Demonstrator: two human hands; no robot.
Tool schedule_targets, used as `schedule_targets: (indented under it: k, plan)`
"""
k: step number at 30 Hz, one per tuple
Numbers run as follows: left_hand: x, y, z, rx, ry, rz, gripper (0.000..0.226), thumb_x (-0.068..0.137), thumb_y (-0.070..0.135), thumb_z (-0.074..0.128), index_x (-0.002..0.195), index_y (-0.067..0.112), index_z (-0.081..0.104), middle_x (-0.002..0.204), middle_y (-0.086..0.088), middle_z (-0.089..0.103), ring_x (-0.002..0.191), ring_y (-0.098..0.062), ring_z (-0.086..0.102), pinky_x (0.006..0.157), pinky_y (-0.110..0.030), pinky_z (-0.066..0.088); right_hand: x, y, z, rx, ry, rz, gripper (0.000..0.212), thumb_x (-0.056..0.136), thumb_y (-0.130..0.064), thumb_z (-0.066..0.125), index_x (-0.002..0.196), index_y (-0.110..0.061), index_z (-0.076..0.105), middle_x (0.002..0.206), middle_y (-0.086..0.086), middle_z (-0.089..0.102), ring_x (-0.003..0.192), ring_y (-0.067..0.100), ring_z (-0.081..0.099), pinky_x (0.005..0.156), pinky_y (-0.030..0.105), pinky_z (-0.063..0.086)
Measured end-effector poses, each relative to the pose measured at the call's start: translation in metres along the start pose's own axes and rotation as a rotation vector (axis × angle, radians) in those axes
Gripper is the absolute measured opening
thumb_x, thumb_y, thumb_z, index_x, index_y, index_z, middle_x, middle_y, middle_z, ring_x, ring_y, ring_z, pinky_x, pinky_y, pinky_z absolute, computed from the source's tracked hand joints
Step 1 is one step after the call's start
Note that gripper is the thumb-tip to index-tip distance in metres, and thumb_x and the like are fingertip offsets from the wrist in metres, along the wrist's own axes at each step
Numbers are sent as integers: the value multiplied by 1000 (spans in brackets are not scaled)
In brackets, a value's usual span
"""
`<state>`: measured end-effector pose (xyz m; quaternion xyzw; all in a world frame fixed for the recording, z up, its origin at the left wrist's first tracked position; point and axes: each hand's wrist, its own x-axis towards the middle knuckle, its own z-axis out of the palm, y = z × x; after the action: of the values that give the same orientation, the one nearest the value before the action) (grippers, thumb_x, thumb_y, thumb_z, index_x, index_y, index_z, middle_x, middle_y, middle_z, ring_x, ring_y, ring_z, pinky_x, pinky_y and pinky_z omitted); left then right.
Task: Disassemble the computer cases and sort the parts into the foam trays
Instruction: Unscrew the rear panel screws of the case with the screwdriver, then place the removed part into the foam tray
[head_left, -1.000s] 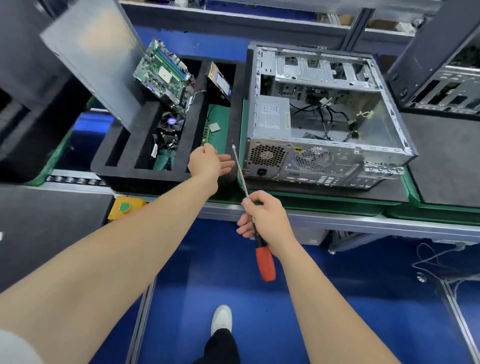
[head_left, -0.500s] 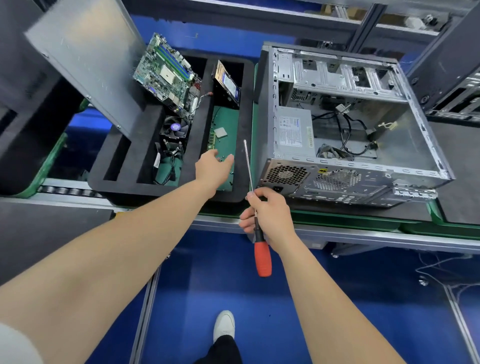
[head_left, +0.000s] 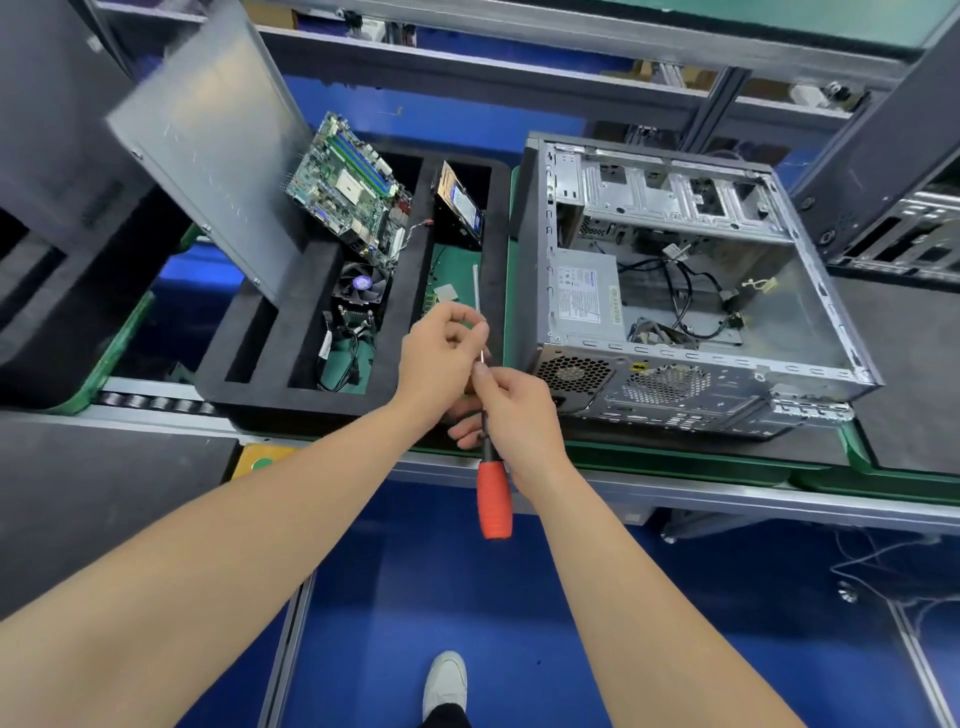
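Back from the foam tray (head_left: 291, 402), our left hand (head_left: 441, 358) pinches the screwdriver (head_left: 493, 499) our right hand (head_left: 519, 421) grips (case (head_left: 675, 389) screws next, likely).

Part of screwdriver shaft (head_left: 475, 288) behind fingers (head_left: 467, 323)

Nothing reads clearly: print on the power supply label (head_left: 586, 297) and hard drive label (head_left: 466, 209) is too small.

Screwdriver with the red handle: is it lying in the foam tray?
No, the screwdriver is in the air: the right hand grips its shaft, the left hand pinches it nearer the tip.
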<state>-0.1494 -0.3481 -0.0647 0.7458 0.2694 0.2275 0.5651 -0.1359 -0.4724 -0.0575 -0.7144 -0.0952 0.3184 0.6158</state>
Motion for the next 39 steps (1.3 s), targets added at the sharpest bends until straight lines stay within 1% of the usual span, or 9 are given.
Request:
schedule_targets:
  k: [5, 9, 13, 18, 22, 25, 30, 35, 39]
  plan:
    - [23, 15, -15, -96, 193, -76, 12, 97, 25, 66, 105, 16, 61, 72, 1, 75, 71, -17, 70, 73, -37, 57, 7, -22, 10, 82, -142, 127, 22, 109, -23, 51, 111, -7, 66, 83, 15, 71, 64, 29, 72, 54, 35, 60]
    - [44, 11, -34, -200, 40, -328, 19, 99, 15, 64, 113, 2, 65, 86, -7, 74, 73, -21, 65, 62, -31, 52, 30, -34, 40, 308, -109, 291, 14, 107, -14, 53, 110, -5, 63, 89, 16, 61, 61, 24, 67, 57, 39, 63]
    - [50, -8, -60, 2, -144, -377, 15, 96, 20, 64, 104, 17, 77, 84, -3, 70, 61, -16, 53, 52, -23, 40, 71, -36, 66, 329, 8, 362, 14, 107, -13, 56, 116, -8, 66, 101, 15, 74, 83, 31, 72, 62, 43, 65]
    - [53, -37, -86, -2, -79, -392, 17, 93, 22, 63, 98, 26, 79, 63, 15, 64, 52, -2, 50, 44, -14, 35, 96, -33, 94, 192, 2, 383, 9, 104, -9, 57, 106, -11, 66, 84, 9, 74, 62, 22, 72, 50, 34, 61]
    - [57, -52, -113, 9, -81, -385, 25, 92, 16, 63, 105, 31, 79, 92, 8, 74, 78, -13, 63, 66, -26, 51, 108, -29, 126, 187, -34, 419, 7, 101, -4, 63, 100, -11, 66, 85, 10, 70, 66, 23, 68, 54, 35, 62]
    - [65, -60, -139, 186, -165, -325, 39, 91, 5, 59, 115, 29, 78, 113, 9, 75, 110, -13, 67, 93, -33, 54, 113, -28, 148, 224, -48, 481, 21, 102, 2, 58, 122, -1, 65, 94, 14, 69, 73, 25, 66, 55, 39, 62]
    - [70, -68, -165, 652, -241, -146, 41, 88, 19, 73, 127, 30, 70, 115, 7, 73, 101, -12, 66, 80, -22, 48, 119, -30, 174, 280, -20, 513, 30, 104, 0, 59, 134, 7, 59, 128, 27, 69, 105, 38, 72, 62, 45, 60]
    - [59, -84, -153, 762, -95, -161, 34, 98, 20, 66, 129, 32, 69, 119, -3, 71, 104, -24, 67, 88, -43, 58, 121, -28, 178, 246, -82, 594, 18, 106, 8, 45, 113, 1, 60, 87, 18, 64, 69, 24, 62, 70, 41, 56]
    - [54, -84, -145, 935, 13, -61, 35, 95, 20, 62, 128, 31, 68, 114, -1, 73, 104, -27, 65, 91, -41, 52, 120, -27, 167, 216, -180, 638, 25, 107, 5, 44, 89, 0, 60, 84, 15, 64, 79, 25, 65, 77, 37, 56]
